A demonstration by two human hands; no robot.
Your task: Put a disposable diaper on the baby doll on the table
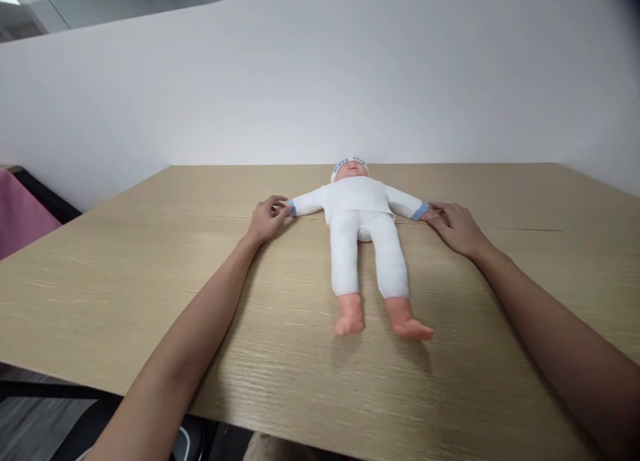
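A baby doll (361,198) lies on its back on the wooden table (280,354), head toward the wall and bare feet toward me. It wears a white top and trousers, blue cuffs and a white cap (349,160) with blue lettering. Both its arms are stretched out sideways. My left hand (269,219) closes its fingers on the doll's hand at the left cuff. On the other side, my right hand (456,226) holds the doll's hand just beyond the right cuff. Each doll hand is mostly covered by my fingers.
A white wall (320,81) rises behind the table's far edge. At the left stands a chair with pink cloth (25,211) over it. A black chair part (100,421) shows below the table's near edge. A thin seam (520,229) crosses the tabletop.
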